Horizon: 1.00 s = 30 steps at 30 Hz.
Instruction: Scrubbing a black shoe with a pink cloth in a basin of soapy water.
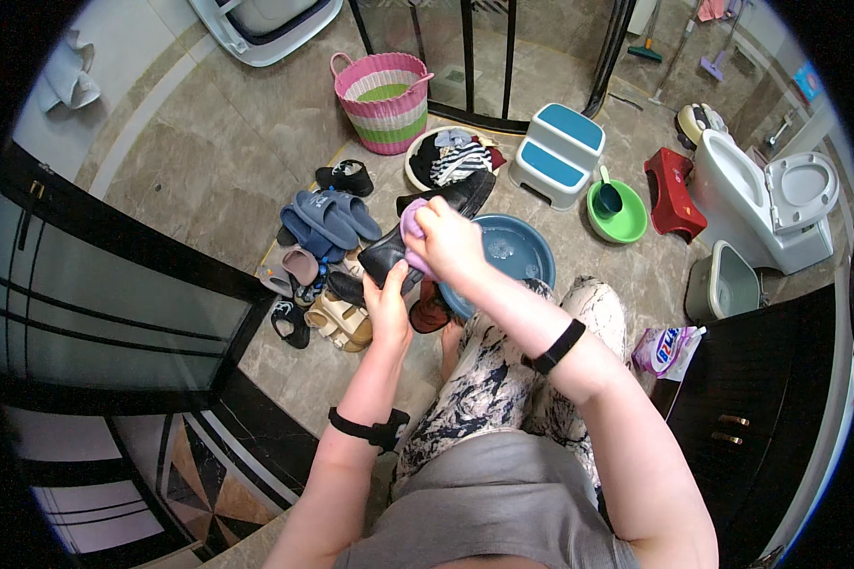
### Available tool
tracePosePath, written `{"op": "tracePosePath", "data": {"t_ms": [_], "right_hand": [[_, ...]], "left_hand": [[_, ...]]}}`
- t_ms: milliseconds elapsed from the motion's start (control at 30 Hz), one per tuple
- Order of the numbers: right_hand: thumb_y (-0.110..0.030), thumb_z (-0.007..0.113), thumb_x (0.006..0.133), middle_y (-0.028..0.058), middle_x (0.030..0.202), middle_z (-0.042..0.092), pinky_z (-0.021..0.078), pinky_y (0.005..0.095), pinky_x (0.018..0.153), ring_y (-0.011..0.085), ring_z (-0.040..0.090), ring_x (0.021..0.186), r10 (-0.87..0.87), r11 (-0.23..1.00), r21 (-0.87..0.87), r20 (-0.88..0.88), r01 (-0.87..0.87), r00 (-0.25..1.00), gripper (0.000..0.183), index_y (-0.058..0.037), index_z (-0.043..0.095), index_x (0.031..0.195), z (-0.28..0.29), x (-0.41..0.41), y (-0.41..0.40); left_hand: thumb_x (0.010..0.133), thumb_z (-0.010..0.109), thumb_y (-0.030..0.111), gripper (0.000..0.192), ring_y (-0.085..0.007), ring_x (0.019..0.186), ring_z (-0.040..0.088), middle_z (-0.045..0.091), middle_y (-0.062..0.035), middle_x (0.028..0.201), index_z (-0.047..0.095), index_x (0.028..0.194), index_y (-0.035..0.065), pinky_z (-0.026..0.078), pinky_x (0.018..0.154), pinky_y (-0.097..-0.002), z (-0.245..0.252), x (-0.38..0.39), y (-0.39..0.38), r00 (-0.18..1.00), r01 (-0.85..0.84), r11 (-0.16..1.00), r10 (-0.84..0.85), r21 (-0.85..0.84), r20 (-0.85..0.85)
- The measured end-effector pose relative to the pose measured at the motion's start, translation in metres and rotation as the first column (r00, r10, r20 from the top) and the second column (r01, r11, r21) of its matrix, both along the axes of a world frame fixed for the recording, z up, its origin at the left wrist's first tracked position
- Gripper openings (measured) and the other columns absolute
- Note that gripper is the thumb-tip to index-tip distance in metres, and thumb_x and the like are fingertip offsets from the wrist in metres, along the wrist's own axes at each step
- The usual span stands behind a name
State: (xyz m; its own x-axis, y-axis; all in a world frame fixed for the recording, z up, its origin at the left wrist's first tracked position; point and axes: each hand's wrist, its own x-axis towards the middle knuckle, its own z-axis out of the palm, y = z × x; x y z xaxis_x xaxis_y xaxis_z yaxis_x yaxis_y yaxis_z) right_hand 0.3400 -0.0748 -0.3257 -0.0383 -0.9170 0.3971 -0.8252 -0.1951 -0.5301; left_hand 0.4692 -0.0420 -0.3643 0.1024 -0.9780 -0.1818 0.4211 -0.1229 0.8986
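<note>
My left hand (389, 306) grips a black leather shoe (383, 254) by its lower side, thumb on the upper. My right hand (447, 238) presses a bunched lilac cloth (413, 222) against that shoe. Just beyond them lies another black shoe (475, 190), in front of the laundry basin. A blue basin (518, 245) of water with some suds stands below my right forearm, partly hidden by it. Under and left of the held shoe sit blue slippers (327, 219), beige sandals (340, 321) and a black sneaker (290, 323).
A pink, white and green woven basket (383, 107) and a white basin of clothes (462, 158) stand ahead. To the right are a blue-and-white step stool (556, 156), a green basin (630, 213) with a dipper, a red stool (670, 188), a toilet (776, 213) and a grey bin (722, 284).
</note>
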Motion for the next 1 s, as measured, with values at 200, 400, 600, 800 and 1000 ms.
{"op": "tracePosePath", "data": {"t_ms": [200,400,600,800,1000], "right_hand": [[-0.026,0.063,0.078,0.0105,0.091,0.059,0.0525,0.0422,0.067,0.0281,0.063,0.082,-0.374,0.927,0.01,-0.083,0.376,0.924,0.018,-0.0101,0.061,0.088,-0.002,-0.079,-0.033],[-0.024,0.064,0.078,0.0151,0.088,0.058,0.0518,0.0436,0.068,0.0348,0.063,0.077,-0.042,0.997,-0.041,0.315,0.058,0.948,0.016,-0.0106,0.06,0.087,0.005,-0.011,0.002],[-0.022,0.065,0.075,0.0094,0.092,0.056,0.0531,0.0424,0.066,0.028,0.062,0.085,-0.074,0.996,-0.046,-0.08,0.07,0.994,0.017,-0.0169,0.063,0.091,0.02,-0.038,-0.014],[-0.023,0.057,0.083,0.0175,0.09,0.06,0.0521,0.0491,0.064,0.0376,0.064,0.071,-0.369,0.929,0.029,0.092,0.368,0.925,0.03,-0.0075,0.048,0.107,-0.008,-0.055,-0.03],[-0.028,0.061,0.08,0.0118,0.088,0.055,0.0535,0.0458,0.059,0.0331,0.065,0.072,0.026,0.999,0.031,-0.013,-0.026,1.0,0.025,-0.0138,0.049,0.096,0.009,-0.002,0.003]], "left_hand": [[0.079,0.066,0.001,0.04,-0.0155,0.095,0.057,0.058,-0.0066,0.108,0.049,0.115,0.0005,0.045,0.088,-0.0291,0.018,-0.009,0.008,0.994,0.077,0.98,-0.062,-0.183,0.089],[0.079,0.065,0.0,0.042,-0.0155,0.093,0.057,0.058,-0.0059,0.108,0.048,0.117,0.001,0.045,0.086,-0.0285,0.009,-0.008,0.002,0.992,0.036,0.979,-0.011,-0.199,0.128],[0.08,0.064,0.002,0.043,-0.0168,0.098,0.055,0.057,-0.0064,0.112,0.048,0.12,0.0016,0.043,0.09,-0.0297,0.016,-0.011,0.008,1.0,0.027,0.992,-0.025,-0.124,0.016],[0.081,0.062,0.002,0.046,-0.0169,0.101,0.055,0.056,-0.006,0.115,0.047,0.124,0.0017,0.042,0.092,-0.0296,0.013,-0.012,0.005,0.982,0.123,0.967,-0.087,-0.222,0.165],[0.081,0.065,0.005,0.036,-0.0147,0.093,0.055,0.059,-0.0055,0.105,0.051,0.114,0.0018,0.043,0.087,-0.0286,0.002,-0.006,-0.004,1.0,0.011,0.994,-0.013,-0.111,-0.018]]}}
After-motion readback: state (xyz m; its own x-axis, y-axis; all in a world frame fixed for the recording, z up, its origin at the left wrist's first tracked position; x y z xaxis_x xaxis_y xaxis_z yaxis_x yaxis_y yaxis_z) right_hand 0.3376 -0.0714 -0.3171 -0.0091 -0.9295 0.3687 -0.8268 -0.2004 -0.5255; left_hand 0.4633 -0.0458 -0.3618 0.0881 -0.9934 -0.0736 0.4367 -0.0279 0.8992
